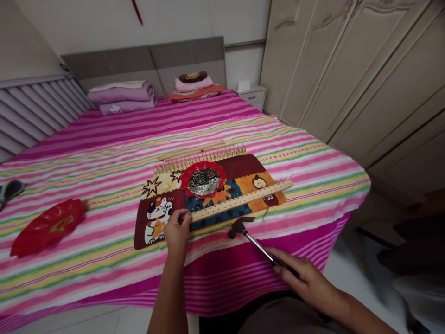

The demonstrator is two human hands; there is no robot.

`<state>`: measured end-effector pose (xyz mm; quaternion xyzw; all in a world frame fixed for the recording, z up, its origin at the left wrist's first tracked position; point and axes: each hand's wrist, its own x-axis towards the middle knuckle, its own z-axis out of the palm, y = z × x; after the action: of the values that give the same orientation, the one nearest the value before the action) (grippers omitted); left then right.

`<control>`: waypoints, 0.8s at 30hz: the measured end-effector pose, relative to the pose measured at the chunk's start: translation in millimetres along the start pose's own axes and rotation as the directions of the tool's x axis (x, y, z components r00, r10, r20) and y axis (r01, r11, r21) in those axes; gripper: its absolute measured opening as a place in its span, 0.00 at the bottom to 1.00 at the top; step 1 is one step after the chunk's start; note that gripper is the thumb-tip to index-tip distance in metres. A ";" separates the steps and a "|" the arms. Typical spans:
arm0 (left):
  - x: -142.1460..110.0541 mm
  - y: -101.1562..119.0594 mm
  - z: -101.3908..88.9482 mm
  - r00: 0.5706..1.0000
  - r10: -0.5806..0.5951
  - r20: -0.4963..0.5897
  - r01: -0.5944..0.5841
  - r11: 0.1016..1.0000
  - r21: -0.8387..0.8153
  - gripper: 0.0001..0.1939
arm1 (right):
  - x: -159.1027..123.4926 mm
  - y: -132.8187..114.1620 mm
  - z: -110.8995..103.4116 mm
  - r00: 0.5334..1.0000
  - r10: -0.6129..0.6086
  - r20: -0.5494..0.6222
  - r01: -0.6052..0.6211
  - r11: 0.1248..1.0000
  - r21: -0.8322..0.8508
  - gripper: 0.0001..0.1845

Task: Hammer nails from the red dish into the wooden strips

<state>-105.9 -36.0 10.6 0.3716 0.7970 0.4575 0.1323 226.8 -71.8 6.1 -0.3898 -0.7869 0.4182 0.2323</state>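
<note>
My right hand [305, 277] is wrapped round the dark grip of a claw hammer [257, 243], whose head is held in front of the near edge of a patterned mat [239, 166]. My left hand [178, 229] is closed in a pinch at the left end of a pale wooden strip [239, 200]; what the fingertips hold, if anything, is too small to tell. Rows of dark holes run along this strip, and a few nails stand at its right end. Just behind it, a red scalloped dish [183, 181] holds a heap of nails [205, 180].
Beyond the dish lies another strip [174, 165] bristling with upright nails, a wooden piece [198, 150] behind it. A red plate [48, 227] rests on the striped bedspread [114, 181] at left, near a dark object [12, 191]. Folded bedding [123, 96] lies by the headboard.
</note>
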 end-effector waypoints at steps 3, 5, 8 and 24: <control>-0.4 -1.4 1.5 1.000 -0.006 -0.002 0.006 1.000 -0.013 0.11 | 27.7 -35.1 -1.8 0.986 -0.165 0.040 0.166 0.986 -0.026 0.24; -0.5 -2.6 2.7 1.000 -0.001 -0.007 0.001 1.000 -0.012 0.11 | 50.8 -53.4 0.0 0.965 -0.263 0.019 0.263 0.963 -0.052 0.24; -0.9 -4.0 4.3 1.000 0.009 -0.011 -0.009 1.000 -0.006 0.11 | 85.0 -72.6 6.7 0.942 -0.335 -0.012 0.330 0.934 -0.133 0.24; -1.7 -11.4 4.9 1.000 0.023 -0.003 -0.023 0.998 -0.054 0.14 | 70.4 -62.1 -0.8 0.933 -0.350 0.083 0.358 0.922 -0.149 0.26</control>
<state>-107.4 -37.6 -1.7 0.3763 0.7802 0.4809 0.1360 160.0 -36.1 61.4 -0.2472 -0.8818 0.3146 0.2498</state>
